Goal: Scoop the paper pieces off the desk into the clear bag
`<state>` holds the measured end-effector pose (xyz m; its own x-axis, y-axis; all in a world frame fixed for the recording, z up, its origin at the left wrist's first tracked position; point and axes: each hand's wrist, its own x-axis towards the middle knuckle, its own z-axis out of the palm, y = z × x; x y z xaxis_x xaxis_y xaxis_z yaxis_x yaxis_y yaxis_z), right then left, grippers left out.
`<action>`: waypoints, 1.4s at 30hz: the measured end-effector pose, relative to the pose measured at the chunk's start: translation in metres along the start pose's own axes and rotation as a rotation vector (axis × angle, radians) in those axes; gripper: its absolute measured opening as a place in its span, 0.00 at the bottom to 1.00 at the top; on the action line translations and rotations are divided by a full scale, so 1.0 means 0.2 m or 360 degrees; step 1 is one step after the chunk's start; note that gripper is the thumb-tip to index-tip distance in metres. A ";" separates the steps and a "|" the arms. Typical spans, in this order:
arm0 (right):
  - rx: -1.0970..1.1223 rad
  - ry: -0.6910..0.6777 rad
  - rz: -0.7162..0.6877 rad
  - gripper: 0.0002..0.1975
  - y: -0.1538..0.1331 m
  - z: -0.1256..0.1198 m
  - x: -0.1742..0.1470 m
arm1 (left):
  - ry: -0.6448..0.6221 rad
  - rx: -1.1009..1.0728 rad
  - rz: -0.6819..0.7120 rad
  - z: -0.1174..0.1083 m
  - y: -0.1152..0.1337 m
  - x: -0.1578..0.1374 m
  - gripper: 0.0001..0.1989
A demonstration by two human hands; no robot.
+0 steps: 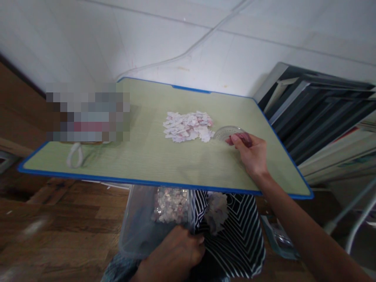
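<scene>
A loose pile of torn white paper scraps (pixel 188 126), some with pinkish marks, lies on the green board table (pixel 141 156). Just right of it, my right hand (pixel 254 152) pinches a clear, half-round protractor (pixel 225 133) with printed markings. Something dark red (pixel 245 138) shows at the same fingers; whether it is part of the protractor I cannot tell. Below the table's front edge, my left hand (pixel 179 248) is closed at the mouth of a black-and-white striped bag (pixel 241 219), apparently gripping its edge. More scraps (pixel 217 211) show in the bag.
A clear plastic bin (pixel 132 223) under the table edge holds a clear bag of paper bits (pixel 172 203). A blurred-out object (pixel 94 117) and a white loop (pixel 75 156) are at the table's left. Dark flat panels (pixel 317 105) lean at right. A small tray (pixel 280 239) sits on the floor.
</scene>
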<state>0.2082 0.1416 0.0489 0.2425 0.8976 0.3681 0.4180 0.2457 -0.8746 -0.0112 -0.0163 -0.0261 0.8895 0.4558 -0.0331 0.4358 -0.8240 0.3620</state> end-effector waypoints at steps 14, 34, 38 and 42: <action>-0.0204 -0.0232 0.0160 0.07 -0.04 -0.04 -0.07 | -0.0014 -0.0027 0.0030 -0.01 0.00 0.00 0.07; -0.0316 -0.0816 -0.0703 0.10 -0.21 0.19 -0.30 | -0.0048 -0.0019 0.0014 -0.01 0.00 0.00 0.06; -0.0242 -0.1036 -0.0789 0.10 -0.23 0.19 -0.31 | 0.0043 0.0002 0.0026 -0.01 0.00 0.00 0.07; -0.0235 -0.1170 -0.0765 0.10 -0.23 0.18 -0.31 | 0.0056 -0.0003 0.0051 -0.01 0.00 0.01 0.08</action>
<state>0.1424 0.0874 0.0541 -0.5900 0.7301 0.3448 0.4508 0.6521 -0.6095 -0.0098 -0.0147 -0.0237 0.8975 0.4409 0.0113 0.4070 -0.8378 0.3639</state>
